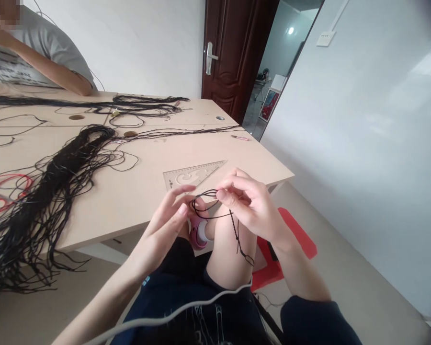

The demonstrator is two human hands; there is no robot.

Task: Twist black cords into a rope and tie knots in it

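A thin black cord (206,193), bent into several loops, is pinched between the thumb and fingers of my right hand (249,199). From that hand a knotted or braided length of the cord (234,225) hangs over my bare leg and finishes in a small loop. My left hand (168,220) is beside the loops with thumb and fingers apart. The loops reach its fingertips; whether they touch is hard to see. Just beyond my hands, a clear set square (190,176) lies on the table.
On the wooden table (151,191), a thick bundle of black cords (68,163) hangs over the near edge at left. More black cords (143,103) lie farther back, with a red cord (10,191) at left. A pink-handled tool (240,138) sits near the right edge. Across the table sits a person (50,48).
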